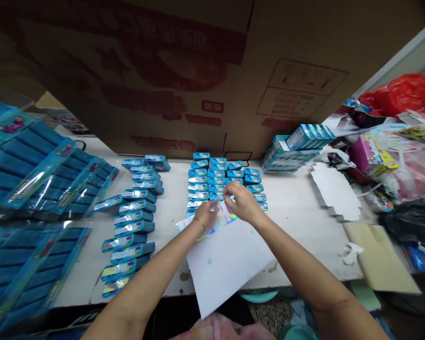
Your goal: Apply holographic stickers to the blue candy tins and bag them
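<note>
A large white sheet with a shiny rainbow strip along its far edge lies under my hands, and its near corner hangs past the table edge. My left hand, with a thin bracelet at the wrist, is closed at the far edge of this sheet. Beside it, my right hand has its fingertips pinched together; whatever is between them is too small to make out. Just beyond both hands stand rows of small blue boxes with shiny tops, partly hidden by the fingers.
More blue boxes form a column on the left. Clear-wrapped blue packs are stacked at far left. A big cardboard carton walls off the back. On the right are stacked blue cartons, a white cut-out card and plastic bags.
</note>
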`<state>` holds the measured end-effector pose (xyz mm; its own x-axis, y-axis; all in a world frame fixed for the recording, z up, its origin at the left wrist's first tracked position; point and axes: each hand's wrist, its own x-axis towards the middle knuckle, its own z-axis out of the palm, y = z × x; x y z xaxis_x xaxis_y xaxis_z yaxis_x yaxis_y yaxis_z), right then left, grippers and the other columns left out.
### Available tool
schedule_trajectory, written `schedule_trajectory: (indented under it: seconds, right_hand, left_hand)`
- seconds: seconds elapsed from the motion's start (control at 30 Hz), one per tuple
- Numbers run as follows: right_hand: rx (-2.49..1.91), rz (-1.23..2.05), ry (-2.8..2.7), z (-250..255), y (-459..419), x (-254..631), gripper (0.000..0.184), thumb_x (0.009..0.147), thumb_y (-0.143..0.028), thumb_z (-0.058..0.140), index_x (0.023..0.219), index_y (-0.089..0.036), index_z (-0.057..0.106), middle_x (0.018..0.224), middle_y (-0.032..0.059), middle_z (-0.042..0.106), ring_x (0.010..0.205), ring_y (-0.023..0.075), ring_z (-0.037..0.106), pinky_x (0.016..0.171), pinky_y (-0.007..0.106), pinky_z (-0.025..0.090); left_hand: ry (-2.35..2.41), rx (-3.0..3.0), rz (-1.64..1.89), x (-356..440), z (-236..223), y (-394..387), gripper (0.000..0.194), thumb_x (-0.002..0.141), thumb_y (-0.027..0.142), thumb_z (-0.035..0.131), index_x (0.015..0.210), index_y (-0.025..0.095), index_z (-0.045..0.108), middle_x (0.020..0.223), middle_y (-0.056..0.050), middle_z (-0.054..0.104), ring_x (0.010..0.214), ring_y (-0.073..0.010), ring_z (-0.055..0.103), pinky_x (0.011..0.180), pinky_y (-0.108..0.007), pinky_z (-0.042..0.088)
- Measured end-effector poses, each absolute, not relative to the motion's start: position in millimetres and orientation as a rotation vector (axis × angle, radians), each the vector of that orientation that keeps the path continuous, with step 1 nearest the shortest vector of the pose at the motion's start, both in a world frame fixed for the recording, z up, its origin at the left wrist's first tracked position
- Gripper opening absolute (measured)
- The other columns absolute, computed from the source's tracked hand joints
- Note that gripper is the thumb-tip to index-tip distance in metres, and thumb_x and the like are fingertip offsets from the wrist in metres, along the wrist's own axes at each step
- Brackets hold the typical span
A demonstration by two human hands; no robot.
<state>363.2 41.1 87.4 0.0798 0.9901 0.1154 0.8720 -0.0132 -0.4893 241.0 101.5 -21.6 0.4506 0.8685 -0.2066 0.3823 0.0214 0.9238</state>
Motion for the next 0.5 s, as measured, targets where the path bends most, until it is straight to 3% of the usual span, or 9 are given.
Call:
schedule_trajectory:
  seconds: [0.1, 0.17, 0.23, 0.3, 0.4, 0.5]
  right_hand:
    - [-1.975, 0.652, -1.468, 88, 85, 360, 0.010, 0.073, -0.018, 0.048, 0.067, -0.017, 0.056, 0.070, -0.0014, 0.056, 0.070, 0.0113, 0.052, 0.063, 0.021, 0.038]
    - [-1.948, 0.905, -1.186, 77, 109, 356, 0.010, 0.071, -0.020, 0.050, 0.063, -0.016, 0.054, 0.059, -0.0035, 0.053, 0.059, 0.0097, 0.051, 0.054, 0.020, 0.037]
    - [-1.898, 1.088, -0.925, 64, 126, 351, 0.010, 0.069, -0.020, 0.052, 0.061, -0.015, 0.053, 0.052, -0.0046, 0.049, 0.048, 0.0080, 0.048, 0.045, 0.018, 0.034]
    - [-1.859, 1.178, -0.756, 53, 136, 346, 0.009, 0.068, -0.018, 0.053, 0.059, -0.015, 0.051, 0.050, -0.0047, 0.049, 0.043, 0.0071, 0.046, 0.039, 0.017, 0.030]
    - [-1.822, 1.238, -0.660, 40, 148, 341, 0.008, 0.065, -0.016, 0.056, 0.058, -0.014, 0.052, 0.051, -0.0036, 0.052, 0.039, 0.0060, 0.045, 0.035, 0.016, 0.028]
    - [-1.832, 1.203, -0.668, 26, 163, 338, 0.008, 0.061, -0.016, 0.062, 0.059, -0.013, 0.054, 0.048, -0.0043, 0.051, 0.037, 0.0053, 0.044, 0.034, 0.015, 0.028]
  left_hand:
    - [1.077, 1.401, 0.606, 237, -26, 113, 0.022, 0.061, 0.032, 0.060, 0.077, 0.018, 0.065, 0.071, -0.004, 0.064, 0.073, -0.0185, 0.058, 0.069, -0.030, 0.043]
    - [1.092, 1.193, 0.689, 230, -23, 129, 0.037, 0.071, 0.045, 0.048, 0.089, 0.016, 0.061, 0.080, -0.007, 0.065, 0.075, -0.0172, 0.059, 0.068, -0.030, 0.045]
    - [1.066, 0.877, 0.780, 221, -16, 147, 0.049, 0.075, 0.055, 0.037, 0.091, 0.014, 0.059, 0.084, -0.009, 0.064, 0.076, -0.0165, 0.060, 0.067, -0.030, 0.046]
    - [1.013, 0.642, 0.834, 213, -9, 165, 0.052, 0.072, 0.059, 0.040, 0.088, 0.013, 0.058, 0.080, -0.010, 0.063, 0.074, -0.0158, 0.060, 0.065, -0.029, 0.047]
    - [1.020, 0.653, 0.873, 206, -8, 185, 0.042, 0.060, 0.045, 0.064, 0.085, 0.012, 0.059, 0.070, -0.004, 0.061, 0.064, -0.0117, 0.057, 0.061, -0.025, 0.045]
    - [1.101, 0.803, 0.889, 204, -20, 202, 0.041, 0.050, 0.028, 0.071, 0.085, 0.011, 0.059, 0.062, 0.001, 0.057, 0.054, -0.0082, 0.053, 0.057, -0.023, 0.043]
